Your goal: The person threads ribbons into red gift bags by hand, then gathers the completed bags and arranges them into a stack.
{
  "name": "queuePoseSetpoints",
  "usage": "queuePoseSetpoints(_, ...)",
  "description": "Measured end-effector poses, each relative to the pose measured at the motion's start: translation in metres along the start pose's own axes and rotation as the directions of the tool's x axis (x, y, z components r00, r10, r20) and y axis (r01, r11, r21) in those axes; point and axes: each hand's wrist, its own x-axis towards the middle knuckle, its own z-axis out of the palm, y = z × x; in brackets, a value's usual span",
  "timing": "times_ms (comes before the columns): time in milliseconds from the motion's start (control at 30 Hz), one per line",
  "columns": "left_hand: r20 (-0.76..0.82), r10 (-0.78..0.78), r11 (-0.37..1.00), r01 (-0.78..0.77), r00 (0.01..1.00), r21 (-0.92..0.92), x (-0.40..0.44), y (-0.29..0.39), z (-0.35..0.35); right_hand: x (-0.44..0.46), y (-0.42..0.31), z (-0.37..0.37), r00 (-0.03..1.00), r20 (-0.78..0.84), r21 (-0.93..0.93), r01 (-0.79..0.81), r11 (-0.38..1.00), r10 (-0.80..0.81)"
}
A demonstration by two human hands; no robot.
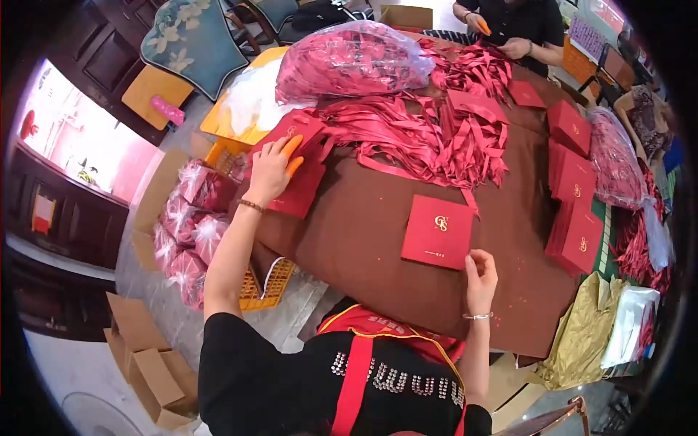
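A flat red square packet with gold letters (436, 234) lies on the brown tablecloth in front of me. At its lower right corner, my right hand (481, 282) has thumb and fingers drawn together on the edge. My left hand (270, 173) reaches to the table's left side, fingers stretched over a pile of red gold-lettered packets (291, 198). Orange finger covers show on two of its fingers. A heap of red ribbons (407, 138) spreads across the table beyond both hands, and one ribbon end reaches the top right of the front packet.
Stacked red packets (574, 185) line the right edge. A clear bag of red material (349, 64) sits at the back, where another person (534, 29) works. Yellow crate (270, 283), bagged red bundles (193, 232) and cardboard boxes (156, 370) stand at the left. Gold wrapping (585, 330) is lower right.
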Motion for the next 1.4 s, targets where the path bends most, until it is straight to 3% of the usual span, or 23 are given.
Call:
queuePoseSetpoints(67, -0.002, -0.012, 1.000, 0.012, 1.000, 0.004, -0.001, 0.005, 0.002, 0.012, 0.003, -0.005, 0.998, 0.012, -0.116, 0.055, 0.992, -0.054)
queuePoseSetpoints(133, -0.002, -0.028, 1.000, 0.028, 1.000, 0.008, -0.005, 0.009, 0.001, 0.019, 0.003, -0.007, 0.999, 0.044, -0.106, 0.010, 0.994, -0.005)
queuePoseSetpoints(233, -0.269, 0.045, 0.999, -0.044, 0.962, 0.009, -0.002, 0.025, -0.004, 0.021, 0.002, -0.007, 0.998, 0.056, -0.248, -0.008, 0.969, 0.022)
queuePoseSetpoints(267, -0.261, 0.053, 0.998, -0.057, 0.964, -0.007, -0.003, 0.038, -0.006, 0.021, 0.006, -0.007, 0.999, 0.039, -0.259, -0.023, 0.966, 0.035)
queuePoseSetpoints(333, -0.168, 0.020, 0.882, -0.096, 0.986, -0.461, -0.007, 0.078, -0.005, 0.019, 0.011, -0.003, 0.999, 0.026, -0.164, -0.028, 0.986, 0.033)
queuePoseSetpoints(400, 0.058, 0.092, 0.731, -0.028, 0.994, -0.682, -0.020, 0.127, 0.021, 0.020, 0.008, -0.001, 0.992, 0.057, -0.171, -0.102, 0.980, 0.113)
queuePoseSetpoints(467, 0.341, 0.085, 0.616, 0.220, 0.936, -0.757, -0.024, 0.175, 0.039, 0.020, 0.004, 0.001, 0.981, 0.111, -0.181, -0.139, 0.974, 0.161)
queuePoseSetpoints(533, 0.384, 0.137, 0.570, 0.244, 0.913, -0.785, -0.028, 0.203, 0.057, 0.014, -0.006, 0.000, 0.956, 0.194, -0.146, -0.194, 0.970, 0.220)
queuePoseSetpoints(567, 0.077, 0.222, 0.672, -0.096, 0.972, -0.734, -0.035, 0.209, 0.082, 0.007, -0.001, 0.003, 0.983, 0.168, -0.083, -0.056, 0.995, 0.069)
queuePoseSetpoints(667, 0.148, 0.234, 0.611, -0.027, 0.961, -0.791, -0.044, 0.227, 0.064, -0.011, -0.019, -0.010, 0.974, 0.110, -0.176, -0.180, 0.968, 0.200)
queuePoseSetpoints(700, 0.358, 0.257, 0.588, 0.149, 0.898, -0.795, -0.045, 0.232, 0.047, -0.015, -0.016, -0.017, 0.923, 0.142, -0.051, -0.354, 0.934, 0.358)
queuePoseSetpoints(733, 0.322, 0.270, 0.557, 0.126, 0.907, -0.821, -0.055, 0.238, 0.044, -0.018, -0.020, -0.021, 0.922, 0.150, -0.043, -0.355, 0.934, 0.357)
queuePoseSetpoints(767, 0.368, 0.323, 0.614, 0.103, 0.872, -0.782, -0.064, 0.243, 0.040, -0.021, -0.028, -0.022, 0.948, 0.132, -0.426, -0.210, 0.880, 0.290)
queuePoseSetpoints(800, 0.418, 0.367, 0.667, 0.078, 0.831, -0.741, -0.070, 0.247, 0.037, -0.024, -0.031, -0.024, 0.966, 0.145, -0.740, -0.036, 0.672, 0.212)
queuePoseSetpoints(833, 0.332, 0.397, 0.640, 0.002, 0.856, -0.768, -0.073, 0.245, 0.040, -0.021, -0.024, -0.020, 0.982, 0.105, -0.780, 0.181, 0.599, -0.160)
queuePoseSetpoints(867, 0.335, 0.385, 0.650, 0.005, 0.860, -0.760, -0.066, 0.240, 0.045, -0.019, -0.028, -0.023, 0.991, 0.101, -0.849, 0.130, 0.512, -0.084)
queuePoseSetpoints(933, 0.101, 0.338, 0.703, -0.180, 0.936, -0.688, -0.034, 0.226, 0.063, -0.009, -0.031, -0.021, 0.954, 0.166, -0.841, 0.270, 0.468, -0.251)
queuePoseSetpoints(1000, 0.149, 0.265, 0.895, -0.186, 0.953, -0.406, 0.008, 0.203, 0.084, -0.002, -0.029, -0.014, 0.937, 0.233, -0.812, 0.335, 0.478, -0.260)
queuePoseSetpoints(1067, -0.116, 0.171, 0.949, -0.195, 0.978, -0.249, 0.027, 0.182, 0.121, 0.000, -0.025, -0.008, 0.904, 0.320, -0.767, 0.422, 0.483, -0.282)
queuePoseSetpoints(1200, 0.066, 0.122, 0.963, -0.102, 0.990, -0.248, 0.028, 0.169, 0.120, -0.002, -0.015, -0.005, 0.903, 0.325, -0.763, 0.427, 0.486, -0.282)
queuePoseSetpoints(1267, 0.184, 0.135, 0.920, -0.054, 0.974, -0.388, 0.016, 0.157, 0.124, -0.008, -0.015, -0.005, 0.920, 0.312, -0.762, 0.391, 0.517, -0.236)
queuePoseSetpoints(1300, 0.125, 0.100, 0.958, -0.062, 0.987, -0.279, 0.015, 0.156, 0.118, -0.008, -0.016, -0.006, 0.921, 0.317, -0.754, 0.389, 0.529, -0.226)
queuePoseSetpoints(1400, -0.142, 0.135, 0.960, -0.165, 0.981, -0.226, 0.025, 0.138, 0.122, -0.005, -0.020, -0.004, 0.911, 0.351, -0.737, 0.410, 0.536, -0.214)
